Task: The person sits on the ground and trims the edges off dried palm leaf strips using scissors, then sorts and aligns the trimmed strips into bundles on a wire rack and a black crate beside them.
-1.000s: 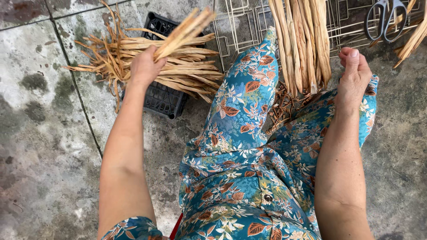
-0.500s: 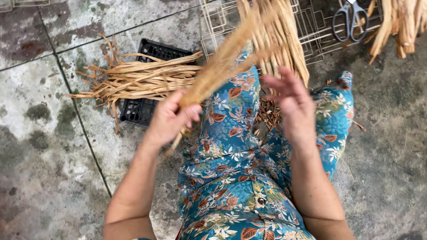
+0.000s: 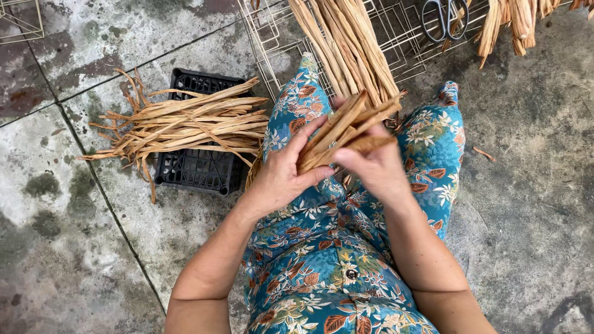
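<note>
- The person is sitting on the concrete floor (image 3: 520, 204) in a blue floral garment (image 3: 322, 272), and both hands are now meeting over the lap.
- The left hand (image 3: 286, 176) is curling around a small bunch of dried straw-coloured strips (image 3: 343, 133), fingers wrapped under it and thumb lying on top; half a second ago it was gripping a long strip further out to the left, and a second ago it was reaching onto the side pile.
- The right hand (image 3: 374, 167) is closing over the same bunch from the other side, fingers folded on the strips; earlier it was hanging open with spread fingers and holding nothing.
- The bunch is sitting between the knees, its ends fanning up and to the right, just in front of a thicker sheaf of strips (image 3: 349, 43) leaning on a wire rack (image 3: 272, 37).
- To the left, a loose pile of strips (image 3: 185, 124) is lying across a black plastic crate (image 3: 198, 167), looking much as it did before.
- Scissors (image 3: 442, 15) are lying on the rack at the top, well apart from both hands.
</note>
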{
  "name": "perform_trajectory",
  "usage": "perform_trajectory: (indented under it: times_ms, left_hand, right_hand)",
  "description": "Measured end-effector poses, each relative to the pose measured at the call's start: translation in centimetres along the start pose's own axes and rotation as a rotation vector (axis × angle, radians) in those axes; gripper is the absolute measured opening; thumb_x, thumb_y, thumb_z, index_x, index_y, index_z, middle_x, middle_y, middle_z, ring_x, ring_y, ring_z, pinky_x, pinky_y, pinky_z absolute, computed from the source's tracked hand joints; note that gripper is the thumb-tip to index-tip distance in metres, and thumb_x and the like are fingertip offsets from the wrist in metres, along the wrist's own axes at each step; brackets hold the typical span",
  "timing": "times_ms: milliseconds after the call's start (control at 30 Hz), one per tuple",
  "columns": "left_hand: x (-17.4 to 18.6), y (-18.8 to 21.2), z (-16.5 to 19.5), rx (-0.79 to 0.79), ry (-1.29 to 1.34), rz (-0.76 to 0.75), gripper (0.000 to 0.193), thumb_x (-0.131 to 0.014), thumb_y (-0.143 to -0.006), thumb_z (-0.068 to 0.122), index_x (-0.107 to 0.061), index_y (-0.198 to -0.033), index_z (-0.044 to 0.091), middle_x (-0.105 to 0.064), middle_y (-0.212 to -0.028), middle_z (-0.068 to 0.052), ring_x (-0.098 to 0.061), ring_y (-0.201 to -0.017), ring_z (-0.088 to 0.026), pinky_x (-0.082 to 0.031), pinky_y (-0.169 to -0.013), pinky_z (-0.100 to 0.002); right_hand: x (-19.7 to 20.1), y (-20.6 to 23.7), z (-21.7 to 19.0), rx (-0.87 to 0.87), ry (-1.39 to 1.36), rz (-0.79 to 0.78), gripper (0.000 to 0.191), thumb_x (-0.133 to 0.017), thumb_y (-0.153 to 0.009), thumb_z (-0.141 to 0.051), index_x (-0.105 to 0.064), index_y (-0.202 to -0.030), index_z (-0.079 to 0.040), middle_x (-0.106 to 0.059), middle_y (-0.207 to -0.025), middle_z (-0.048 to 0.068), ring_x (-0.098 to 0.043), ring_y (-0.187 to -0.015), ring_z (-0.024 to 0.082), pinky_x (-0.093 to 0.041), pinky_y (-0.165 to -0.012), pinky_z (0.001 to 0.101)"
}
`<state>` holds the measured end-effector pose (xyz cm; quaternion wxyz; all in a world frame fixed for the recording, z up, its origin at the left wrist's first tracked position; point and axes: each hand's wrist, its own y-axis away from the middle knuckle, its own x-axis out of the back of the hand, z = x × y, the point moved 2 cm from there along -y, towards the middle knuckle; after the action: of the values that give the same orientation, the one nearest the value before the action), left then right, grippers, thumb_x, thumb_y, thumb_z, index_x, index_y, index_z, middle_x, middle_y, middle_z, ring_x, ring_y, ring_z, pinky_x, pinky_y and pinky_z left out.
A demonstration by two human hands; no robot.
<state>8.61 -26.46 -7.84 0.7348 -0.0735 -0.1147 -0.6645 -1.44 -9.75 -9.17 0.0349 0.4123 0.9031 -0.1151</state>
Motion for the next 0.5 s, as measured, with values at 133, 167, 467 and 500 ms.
perform_trajectory:
  times_ms: [133, 167, 467, 500]
  left_hand:
    - [0.3, 0.1, -0.7, 0.034, -0.028, -0.115, 0.071, -0.082, -0.089, 0.029, -0.051, -0.149, 0.011, -0.078, -0.112, -0.008, -0.074, -0.095, -0.013, -0.060, -0.087, -0.031]
    - [0.4, 0.2, -0.8, 0.030, -0.039, -0.125, 0.070, -0.082, -0.088, 0.029, -0.052, -0.148, 0.010, -0.078, -0.110, -0.008, -0.073, -0.094, -0.012, -0.060, -0.086, -0.030]
    - [0.0, 0.0, -0.5, -0.017, 0.009, -0.148, 0.062, -0.082, -0.089, 0.027, -0.054, -0.141, 0.008, -0.076, -0.108, -0.006, -0.071, -0.093, -0.010, -0.059, -0.083, -0.030]
    - [0.1, 0.0, -0.3, 0.000, 0.007, -0.150, 0.061, -0.082, -0.088, 0.027, -0.055, -0.140, 0.009, -0.076, -0.105, -0.005, -0.071, -0.090, -0.009, -0.060, -0.081, -0.029]
  right_hand:
    - [3.0, 0.4, -3.7, 0.167, 0.040, 0.126, 0.098, -0.069, -0.099, -0.063, -0.030, -0.166, -0.002, -0.046, -0.160, 0.014, -0.047, -0.146, 0.024, -0.038, -0.126, 0.0393]
    - [3.4, 0.5, -4.4, 0.193, 0.060, 0.136, 0.097, -0.065, -0.101, -0.066, -0.029, -0.164, -0.002, -0.042, -0.164, 0.014, -0.043, -0.148, 0.024, -0.034, -0.126, 0.0387]
    - [2.1, 0.3, -4.9, 0.160, 0.157, -0.012, 0.102, -0.048, -0.102, -0.076, -0.035, -0.160, 0.006, -0.042, -0.166, 0.023, -0.039, -0.156, 0.030, -0.028, -0.131, 0.0380]
    - [2.4, 0.4, -4.9, 0.176, 0.112, 0.025, 0.102, -0.049, -0.101, -0.076, -0.033, -0.160, 0.006, -0.041, -0.167, 0.023, -0.039, -0.155, 0.029, -0.030, -0.130, 0.0375]
